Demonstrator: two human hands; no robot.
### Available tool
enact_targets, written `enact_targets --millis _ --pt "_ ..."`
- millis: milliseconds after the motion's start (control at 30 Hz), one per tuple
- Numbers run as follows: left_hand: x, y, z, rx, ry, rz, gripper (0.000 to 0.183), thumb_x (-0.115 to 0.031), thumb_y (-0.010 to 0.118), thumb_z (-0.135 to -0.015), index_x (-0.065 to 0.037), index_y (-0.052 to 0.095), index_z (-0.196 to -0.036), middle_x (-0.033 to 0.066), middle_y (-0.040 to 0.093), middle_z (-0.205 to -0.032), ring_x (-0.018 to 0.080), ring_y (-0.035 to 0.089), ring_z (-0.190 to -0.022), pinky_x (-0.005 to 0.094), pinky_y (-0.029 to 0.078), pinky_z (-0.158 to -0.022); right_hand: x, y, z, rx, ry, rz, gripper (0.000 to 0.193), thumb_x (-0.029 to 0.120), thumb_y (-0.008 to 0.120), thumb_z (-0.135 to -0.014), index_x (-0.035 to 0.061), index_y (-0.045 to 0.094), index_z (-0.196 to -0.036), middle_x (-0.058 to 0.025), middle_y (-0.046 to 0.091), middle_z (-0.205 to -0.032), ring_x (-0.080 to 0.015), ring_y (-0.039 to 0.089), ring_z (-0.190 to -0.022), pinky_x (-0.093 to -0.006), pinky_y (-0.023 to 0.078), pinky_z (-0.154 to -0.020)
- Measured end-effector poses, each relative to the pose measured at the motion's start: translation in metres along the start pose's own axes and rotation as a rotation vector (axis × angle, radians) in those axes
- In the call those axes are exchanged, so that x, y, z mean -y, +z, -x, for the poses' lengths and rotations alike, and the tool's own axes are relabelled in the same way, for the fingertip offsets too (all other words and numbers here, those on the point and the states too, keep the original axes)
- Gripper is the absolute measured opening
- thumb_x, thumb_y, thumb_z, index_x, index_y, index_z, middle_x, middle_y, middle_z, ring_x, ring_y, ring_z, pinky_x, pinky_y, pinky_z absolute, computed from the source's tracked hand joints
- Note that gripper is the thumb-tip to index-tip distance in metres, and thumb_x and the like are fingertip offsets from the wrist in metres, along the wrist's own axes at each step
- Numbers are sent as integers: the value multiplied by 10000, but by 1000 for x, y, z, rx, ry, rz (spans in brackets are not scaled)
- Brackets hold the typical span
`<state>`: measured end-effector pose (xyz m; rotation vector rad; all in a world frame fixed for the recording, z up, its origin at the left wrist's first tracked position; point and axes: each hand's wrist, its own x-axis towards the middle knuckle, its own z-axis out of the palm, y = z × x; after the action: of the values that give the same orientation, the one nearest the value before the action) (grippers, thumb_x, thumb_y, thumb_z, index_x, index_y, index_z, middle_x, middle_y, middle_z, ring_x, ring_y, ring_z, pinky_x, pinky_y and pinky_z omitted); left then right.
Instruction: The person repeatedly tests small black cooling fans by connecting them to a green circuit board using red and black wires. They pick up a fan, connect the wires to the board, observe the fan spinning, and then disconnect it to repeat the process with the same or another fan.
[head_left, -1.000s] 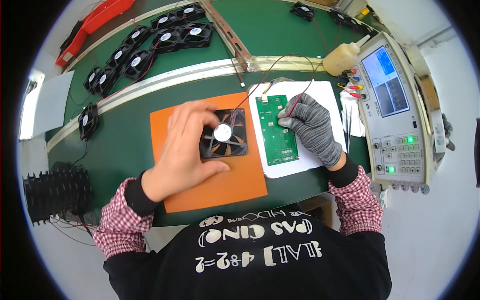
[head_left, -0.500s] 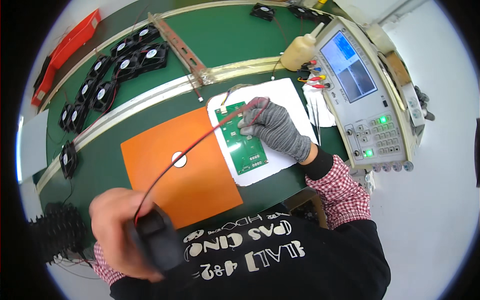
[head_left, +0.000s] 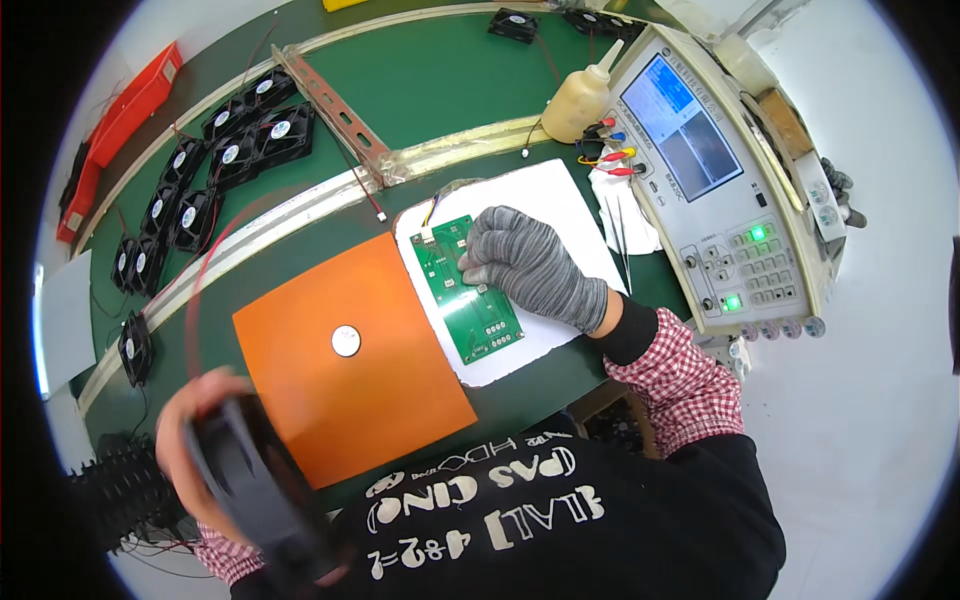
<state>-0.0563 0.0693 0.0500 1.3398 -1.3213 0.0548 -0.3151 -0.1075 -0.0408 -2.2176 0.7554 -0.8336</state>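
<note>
Black plastic, blurred: fan (head_left: 258,485) in the left hand (head_left: 178,446), bare, fingers wrapped round one side of the frame, grip firm enough to hold it tilted on edge. Fan sits lower left, before the dark top (head_left: 470,520), overlapping in view the near left corner of the orange mat (head_left: 350,410). Smeared red wire (head_left: 193,320) runs up from about that hand, over the green bench (head_left: 430,70). On the mat, one white disc (head_left: 346,341), lying flat. Right hand (head_left: 530,265) in a grey knit glove, over the upper right part of the green board (head_left: 478,322); fingers curled in, tips drawn together. Cannot tell whether anything is pinched there. Board lies on the white pad (head_left: 560,200), just right of the mat. Beyond the pad: cream bottle (head_left: 576,106) upright, nozzle tilted; coloured clips (head_left: 622,162) beside the tester (head_left: 700,180), screen lit, two green lights on. Tweezers (head_left: 620,235) rest on a white cloth (head_left: 634,208) between pad and tester. Far left, spare fans (head_left: 232,155) grouped on the bench, red bin (head_left: 130,110) behind them. Slotted metal bar (head_left: 335,110) to their right.
</note>
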Motion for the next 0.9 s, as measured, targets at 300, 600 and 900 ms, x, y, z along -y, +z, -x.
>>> enact_targets --millis 300,600,900 --pt "34 80 -88 372 826 -71 896 -493 748 -774 80 400 -1369 307 546 -1272 411 538 -1222 471 512 -922 9 -1 2 -39 -18 138 125 103 736 -777 31 649 -829 -100 602 -848 -280 623 -828 -366 510 -750" --pt "249 133 -167 704 151 -762 1074 -594 792 -633 -40 384 -1457 169 458 -1417 318 397 -1338 541 240 -1100 20 -3 -3 -210 145 -239 206 88 745 -818 55 665 -1005 -60 653 -913 -154 630 -785 -279 518 -728" --pt "30 95 -65 1123 840 252 519 -175 674 -740 -133 539 -1239 114 514 -1270 292 490 -1149 409 443 -923 54 -7 -13 -96 -332 206 684 94 704 -790 88 421 -1413 -198 449 -1433 -396 454 -1315 -423 410 -1069"
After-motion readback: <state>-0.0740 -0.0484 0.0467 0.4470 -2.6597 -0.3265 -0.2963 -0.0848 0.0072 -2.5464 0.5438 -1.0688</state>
